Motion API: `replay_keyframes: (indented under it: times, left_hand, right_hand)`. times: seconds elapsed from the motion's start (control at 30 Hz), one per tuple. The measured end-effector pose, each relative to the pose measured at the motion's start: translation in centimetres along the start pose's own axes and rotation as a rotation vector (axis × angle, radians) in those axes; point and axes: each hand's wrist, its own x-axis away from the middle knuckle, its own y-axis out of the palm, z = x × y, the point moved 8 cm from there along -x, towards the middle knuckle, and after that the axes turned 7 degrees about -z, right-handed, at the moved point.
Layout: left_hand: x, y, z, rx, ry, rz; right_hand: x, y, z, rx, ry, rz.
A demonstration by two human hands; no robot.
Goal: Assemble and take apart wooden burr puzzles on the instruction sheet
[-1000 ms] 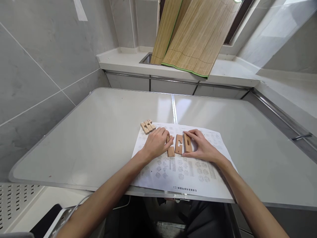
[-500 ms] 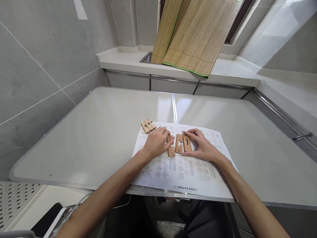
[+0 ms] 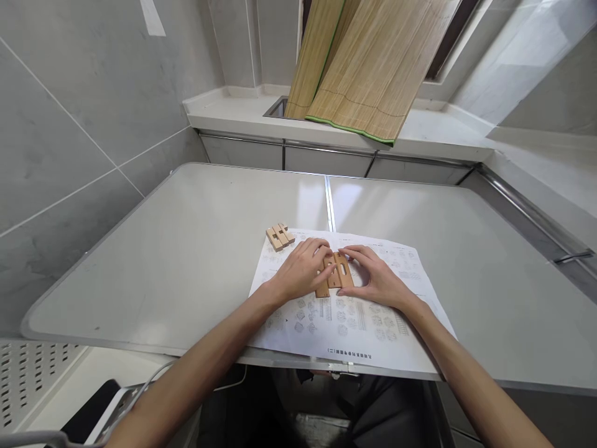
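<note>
Green-edged bamboo mat (image 3: 373,68) slanted down over the white countertop (image 3: 233,112), partly hiding a metal-rimmed sink (image 3: 278,107). Grey tiled wall (image 3: 93,93) stood at left, pale grout lines visible. Lower left held a perforated white panel (image 3: 28,378), a flat black object (image 3: 93,409), unidentified, and a pale cable (image 3: 157,372).

The slotted puzzle piece (image 3: 346,282) is smooth brown wood; matt, paler wood forms the interlocked blocks (image 3: 280,237) at the far left corner of the printed sheet (image 3: 312,339), itself matt paper. The table (image 3: 209,249) is smooth and glossy, a shiny metal strip (image 3: 329,202) meeting its far edge.
</note>
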Motion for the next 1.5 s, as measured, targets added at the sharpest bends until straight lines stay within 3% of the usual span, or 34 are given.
replay_keyframes:
  times: [0.23, 0.47, 0.6, 1.27, 1.5]
  left_hand:
    - [0.2, -0.1, 1.9, 0.127, 0.142, -0.112]
    - [0.4, 0.3, 2.3, 0.124, 0.219, -0.164]
    - [0.4, 0.5, 2.3, 0.117, 0.229, -0.169]
    - [0.3, 0.1, -1.4, -0.15, -0.169, 0.038]
    - [0.3, -0.6, -1.5, -0.214, -0.227, 0.095]
  right_hand:
    - [-0.2, -0.3, -0.8, -0.085, -0.036, 0.029]
    - [0.2, -2.9, -0.3, -0.123, 0.037, 0.311]
    - [0.2, -2.6, 0.5, -0.092, 0.093, 0.342]
    - [-0.1, -1.8, 0.9, -0.006, 0.094, 0.271]
    - [0.0, -1.8, 0.7, -0.011, 0.099, 0.27]
